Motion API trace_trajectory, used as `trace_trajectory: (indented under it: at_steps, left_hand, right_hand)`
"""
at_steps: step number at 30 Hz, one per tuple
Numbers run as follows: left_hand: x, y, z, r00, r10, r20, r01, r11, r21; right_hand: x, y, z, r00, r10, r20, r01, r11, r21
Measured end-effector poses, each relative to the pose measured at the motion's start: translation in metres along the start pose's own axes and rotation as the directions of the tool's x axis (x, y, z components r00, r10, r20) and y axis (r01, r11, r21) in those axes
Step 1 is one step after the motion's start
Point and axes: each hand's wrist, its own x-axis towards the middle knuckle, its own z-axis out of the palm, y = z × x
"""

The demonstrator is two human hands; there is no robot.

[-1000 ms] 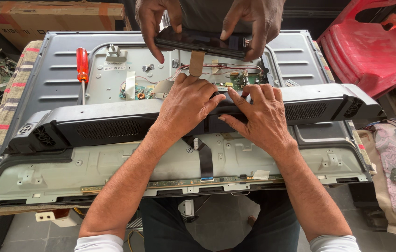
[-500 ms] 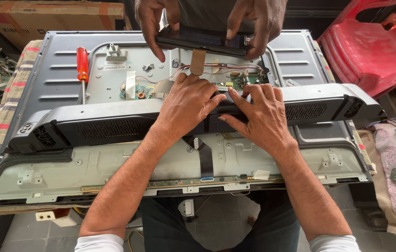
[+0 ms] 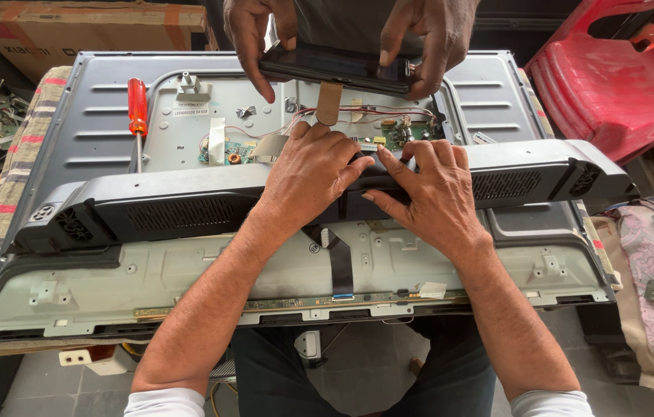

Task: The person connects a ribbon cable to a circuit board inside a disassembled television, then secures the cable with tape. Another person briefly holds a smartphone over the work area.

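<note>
Striped cloth [image 3: 3, 193] covers the bench under a flat television [image 3: 95, 116] lying face down with its grey metal back showing. Across the middle of that back lies a long black plastic cover strip [image 3: 180, 205], running from side to side with vented grilles at both ends. Both of the person's hands rest on the centre of this strip, close together. The left hand [image 3: 313, 171] lies palm down, fingers loosely bent over the strip's far edge, just short of the green circuit board [image 3: 396, 135] and its thin red wires. The right hand [image 3: 429, 193] is spread flat on the strip, fingers fanned, thumb pointing toward the left hand. Neither hand grips anything; they press on the strip from above.

Beyond them, a second person's two hands hold a dark phone [image 3: 334, 66] level over the circuit board, pinching it at each end. A red-handled screwdriver [image 3: 138, 112] lies on the metal back, well left of the hands. Stacked red plastic chairs [image 3: 612, 85] stand to the right and a cardboard box [image 3: 87, 23] at the far left
</note>
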Motion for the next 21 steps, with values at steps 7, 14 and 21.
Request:
trace_trajectory:
  at_steps: [7,14,21]
  left_hand:
    - [-0.0003,-0.0002,0.0012,1.0,-0.007,-0.001,0.007,1.0,-0.011]
    - [0.0002,-0.0003,0.0025,1.0,-0.011,0.012,0.011,1.0,-0.005]
    - [-0.0003,-0.0011,0.0024,1.0,-0.001,-0.001,0.001,1.0,0.002]
  right_hand:
    - [-0.0003,0.0,0.0,1.0,0.006,0.008,-0.006,1.0,-0.003]
    - [-0.0005,0.0003,0.0007,1.0,0.007,0.007,-0.007,1.0,0.0]
    - [-0.0006,0.0001,0.001,1.0,0.0,0.006,0.0,1.0,-0.004]
